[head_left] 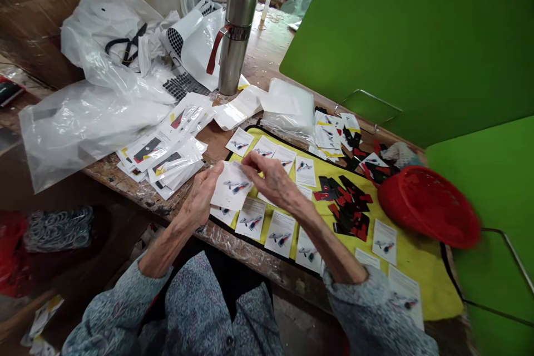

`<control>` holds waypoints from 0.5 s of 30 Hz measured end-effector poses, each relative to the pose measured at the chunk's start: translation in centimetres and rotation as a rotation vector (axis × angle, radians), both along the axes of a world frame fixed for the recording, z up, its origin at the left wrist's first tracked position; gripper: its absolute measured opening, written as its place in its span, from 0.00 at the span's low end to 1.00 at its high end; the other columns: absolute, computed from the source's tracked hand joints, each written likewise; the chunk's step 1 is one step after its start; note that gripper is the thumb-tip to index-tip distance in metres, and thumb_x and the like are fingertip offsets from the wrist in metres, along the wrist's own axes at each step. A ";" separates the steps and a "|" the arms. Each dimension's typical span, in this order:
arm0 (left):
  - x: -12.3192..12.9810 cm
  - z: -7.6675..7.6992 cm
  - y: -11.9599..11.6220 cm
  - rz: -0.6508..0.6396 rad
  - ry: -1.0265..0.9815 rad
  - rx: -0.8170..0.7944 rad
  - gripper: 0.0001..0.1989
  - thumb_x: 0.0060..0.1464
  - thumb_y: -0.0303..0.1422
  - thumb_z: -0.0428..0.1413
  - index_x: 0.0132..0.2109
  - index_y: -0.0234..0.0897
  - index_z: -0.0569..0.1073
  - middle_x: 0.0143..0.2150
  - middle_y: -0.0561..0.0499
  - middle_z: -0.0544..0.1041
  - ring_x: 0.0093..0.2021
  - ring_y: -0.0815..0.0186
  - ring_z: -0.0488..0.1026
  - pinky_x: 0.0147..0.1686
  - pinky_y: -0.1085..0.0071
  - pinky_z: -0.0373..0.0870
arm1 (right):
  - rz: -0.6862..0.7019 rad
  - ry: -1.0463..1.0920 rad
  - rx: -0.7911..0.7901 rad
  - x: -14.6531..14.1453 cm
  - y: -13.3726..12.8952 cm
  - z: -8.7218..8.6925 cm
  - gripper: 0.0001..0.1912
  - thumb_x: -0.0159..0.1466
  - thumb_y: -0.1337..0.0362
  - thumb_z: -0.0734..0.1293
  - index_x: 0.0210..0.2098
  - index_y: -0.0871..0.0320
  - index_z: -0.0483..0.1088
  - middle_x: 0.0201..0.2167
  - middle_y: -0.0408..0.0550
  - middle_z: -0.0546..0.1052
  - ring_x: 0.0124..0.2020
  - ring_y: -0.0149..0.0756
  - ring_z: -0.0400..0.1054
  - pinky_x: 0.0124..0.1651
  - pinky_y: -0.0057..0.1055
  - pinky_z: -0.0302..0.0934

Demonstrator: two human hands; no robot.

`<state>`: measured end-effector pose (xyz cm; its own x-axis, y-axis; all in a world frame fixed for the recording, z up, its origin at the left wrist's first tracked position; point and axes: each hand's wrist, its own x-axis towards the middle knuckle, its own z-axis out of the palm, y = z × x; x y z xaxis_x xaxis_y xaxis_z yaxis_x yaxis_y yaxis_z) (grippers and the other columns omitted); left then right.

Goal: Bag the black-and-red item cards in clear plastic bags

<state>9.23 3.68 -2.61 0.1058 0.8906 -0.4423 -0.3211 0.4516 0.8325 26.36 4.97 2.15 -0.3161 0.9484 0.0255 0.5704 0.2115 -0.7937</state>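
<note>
My left hand [203,192] grips the left edge of a white printed card [231,186], thumb on its face. My right hand [273,178] is closed at the card's upper right corner, fingertips against it; whether they pinch the corner or something small there I cannot tell. Beneath lies a yellow cloth [429,278] with dark edging, where several similar cards [281,232] are laid out in rows. To the right of my right hand, a loose pile of black and red strips [346,206] rests on the cloth.
Filled clear packets [167,150] heap on the left, beside crumpled plastic bags [104,105] and black-handled scissors [127,47]. A steel thermos [237,44] stands behind. A red basket [429,206] tilts at the right, near green panels [409,39]. Clear bags [292,105] lie stacked beyond the cloth.
</note>
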 end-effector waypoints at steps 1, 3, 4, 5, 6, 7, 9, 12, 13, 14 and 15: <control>0.0 0.3 -0.2 -0.023 -0.004 0.003 0.19 0.44 0.43 0.65 0.39 0.34 0.75 0.32 0.48 0.79 0.33 0.60 0.76 0.32 0.68 0.73 | -0.005 -0.050 0.028 -0.3 -0.1 -0.4 0.07 0.67 0.64 0.60 0.32 0.57 0.65 0.26 0.41 0.68 0.26 0.31 0.61 0.31 0.28 0.56; -0.1 0.8 -0.5 -0.049 -0.008 0.008 0.20 0.40 0.40 0.67 0.39 0.33 0.75 0.33 0.48 0.79 0.32 0.62 0.76 0.33 0.68 0.73 | -0.039 -0.155 0.060 0.1 0.4 -1.2 0.07 0.68 0.63 0.59 0.38 0.58 0.67 0.30 0.45 0.72 0.30 0.34 0.64 0.35 0.31 0.58; -0.4 1.0 -0.6 -0.034 -0.012 0.003 0.21 0.38 0.39 0.68 0.38 0.33 0.75 0.34 0.48 0.80 0.31 0.63 0.76 0.33 0.69 0.73 | -0.085 -0.239 0.078 0.8 1.1 -1.7 0.08 0.68 0.63 0.59 0.41 0.59 0.68 0.34 0.49 0.74 0.33 0.37 0.66 0.38 0.34 0.60; -0.7 1.2 -0.7 -0.011 -0.019 -0.005 0.21 0.37 0.38 0.69 0.38 0.33 0.75 0.34 0.48 0.80 0.31 0.63 0.76 0.34 0.69 0.73 | -0.146 -0.342 0.098 1.7 1.9 -2.3 0.09 0.67 0.64 0.60 0.43 0.60 0.68 0.38 0.53 0.74 0.37 0.41 0.67 0.42 0.37 0.60; -1.0 1.2 -0.9 0.010 -0.029 -0.017 0.22 0.36 0.38 0.69 0.39 0.32 0.75 0.34 0.48 0.80 0.31 0.64 0.76 0.34 0.69 0.74 | -0.215 -0.472 0.123 2.7 2.8 -2.8 0.09 0.66 0.64 0.61 0.43 0.61 0.69 0.42 0.57 0.74 0.42 0.46 0.66 0.46 0.42 0.59; -1.5 1.2 -1.0 0.021 -0.040 -0.032 0.22 0.36 0.38 0.69 0.39 0.33 0.75 0.34 0.49 0.80 0.31 0.64 0.77 0.34 0.70 0.74 | -0.252 -0.588 0.134 3.7 3.7 -3.3 0.11 0.65 0.63 0.63 0.45 0.62 0.69 0.45 0.60 0.73 0.46 0.50 0.64 0.48 0.46 0.57; -2.3 1.0 -1.3 0.033 -0.050 -0.061 0.23 0.37 0.38 0.69 0.41 0.33 0.75 0.33 0.49 0.80 0.30 0.64 0.77 0.33 0.71 0.74 | -0.257 -0.737 0.135 5.3 5.3 -4.2 0.14 0.63 0.61 0.65 0.45 0.62 0.70 0.48 0.62 0.72 0.50 0.56 0.61 0.51 0.50 0.54; -3.4 0.5 -1.6 0.055 -0.042 -0.095 0.23 0.37 0.37 0.70 0.41 0.33 0.75 0.33 0.49 0.81 0.29 0.64 0.77 0.31 0.72 0.74 | -0.229 -0.739 0.090 6.3 6.8 -4.8 0.13 0.61 0.60 0.66 0.43 0.61 0.71 0.46 0.59 0.71 0.49 0.53 0.62 0.51 0.48 0.53; -3.6 0.3 -1.7 0.066 -0.038 -0.100 0.22 0.37 0.37 0.70 0.40 0.33 0.76 0.33 0.49 0.81 0.29 0.65 0.77 0.31 0.72 0.74 | -0.240 -0.697 0.072 6.4 7.0 -4.7 0.11 0.60 0.61 0.66 0.41 0.61 0.71 0.44 0.57 0.72 0.47 0.50 0.63 0.50 0.46 0.54; -3.8 0.1 -1.8 0.075 -0.036 -0.101 0.22 0.37 0.37 0.70 0.40 0.33 0.76 0.34 0.49 0.81 0.30 0.65 0.77 0.32 0.72 0.75 | -0.254 -0.643 0.058 6.5 7.1 -4.6 0.09 0.60 0.64 0.66 0.39 0.60 0.71 0.42 0.55 0.72 0.44 0.47 0.64 0.48 0.43 0.56; -3.9 0.0 -1.8 0.080 -0.037 -0.099 0.22 0.37 0.37 0.70 0.40 0.33 0.76 0.34 0.49 0.81 0.30 0.65 0.77 0.33 0.72 0.75 | -0.266 -0.589 0.048 6.5 7.2 -4.4 0.07 0.59 0.66 0.64 0.37 0.60 0.70 0.39 0.53 0.73 0.41 0.44 0.65 0.45 0.40 0.57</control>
<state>5.33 1.88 -2.63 0.0537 0.8492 -0.5253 -0.3891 0.5023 0.7722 32.81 12.16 -2.29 -0.0446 0.9983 -0.0363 0.9451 0.0304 -0.3252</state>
